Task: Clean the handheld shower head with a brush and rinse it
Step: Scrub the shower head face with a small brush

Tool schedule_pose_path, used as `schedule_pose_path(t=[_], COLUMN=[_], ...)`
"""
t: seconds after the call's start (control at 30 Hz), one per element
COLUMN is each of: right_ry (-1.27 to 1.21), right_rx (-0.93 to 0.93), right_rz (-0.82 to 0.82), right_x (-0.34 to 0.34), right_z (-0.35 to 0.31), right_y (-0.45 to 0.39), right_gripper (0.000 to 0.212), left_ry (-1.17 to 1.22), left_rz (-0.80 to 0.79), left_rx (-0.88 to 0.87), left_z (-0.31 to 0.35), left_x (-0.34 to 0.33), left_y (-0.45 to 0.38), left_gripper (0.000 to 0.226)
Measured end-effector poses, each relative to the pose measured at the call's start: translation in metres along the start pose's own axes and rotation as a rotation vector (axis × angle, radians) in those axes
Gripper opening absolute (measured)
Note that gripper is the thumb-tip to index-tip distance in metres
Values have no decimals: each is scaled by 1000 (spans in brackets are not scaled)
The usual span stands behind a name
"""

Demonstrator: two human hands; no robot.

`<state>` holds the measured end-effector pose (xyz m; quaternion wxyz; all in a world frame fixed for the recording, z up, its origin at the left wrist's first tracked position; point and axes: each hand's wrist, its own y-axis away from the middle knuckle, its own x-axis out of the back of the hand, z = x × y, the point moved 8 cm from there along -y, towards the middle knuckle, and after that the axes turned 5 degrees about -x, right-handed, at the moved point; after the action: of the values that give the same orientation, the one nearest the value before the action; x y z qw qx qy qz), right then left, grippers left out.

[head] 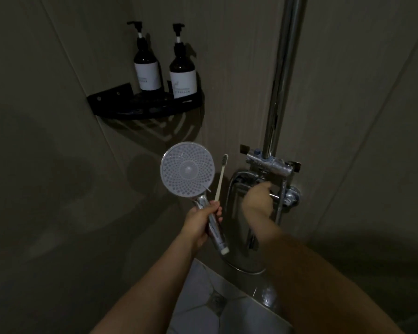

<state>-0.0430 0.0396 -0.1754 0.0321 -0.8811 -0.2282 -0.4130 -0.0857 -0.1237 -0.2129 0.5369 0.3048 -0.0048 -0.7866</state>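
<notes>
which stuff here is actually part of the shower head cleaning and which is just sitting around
In use:
- round white-faced chrome handheld shower head, in the left hand
- slim pale toothbrush-style brush, same grip
- chrome wall tap lever, under the right hand

Just sitting around:
- two dark pump bottles with white labels
- black corner shelf
- chrome riser pipe
- floor drain

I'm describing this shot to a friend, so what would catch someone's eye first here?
The pale round shower head at centre, held up by the left hand together with a toothbrush. The right hand grips the chrome tap beside it. Upper left, two dark pump bottles stand on a black corner shelf.
</notes>
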Motion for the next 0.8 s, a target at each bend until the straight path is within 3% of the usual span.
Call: schedule_pose_path(t=[0.1,0.2,0.27,0.33,0.43,0.53,0.8], right_ry=[-547,-1189,-1426,-1525,-1541,-1343,-501], right_rx=[-280,-539,-601,-609,-568,-474,-303], right_rz=[-261,-540,-682,-801,-897,-871,-472], right_x=[-9,-22,-23,-25,-33,-29,-16], right_z=[3,6,12,16,14,16,2], right_y=[-15,-17,-15,-11,-8,-12,-17], right_gripper=[47,25,12,14,17,18,28], left_ry=[-2,6,-17,-28,-18,-17,-9], left_rz=[1,-4,-14,-30,-28,-37,-16], left_rx=[-11,-8,-15,-14,-4,8,13], left_z=[1,0,1,1,1,0,-5], left_x=[-1,-4,-6,-8,-8,-6,-6], left_y=[-6,-11,-13,-15,-15,-14,-18], left_gripper=[10,10,9,8,9,7,11])
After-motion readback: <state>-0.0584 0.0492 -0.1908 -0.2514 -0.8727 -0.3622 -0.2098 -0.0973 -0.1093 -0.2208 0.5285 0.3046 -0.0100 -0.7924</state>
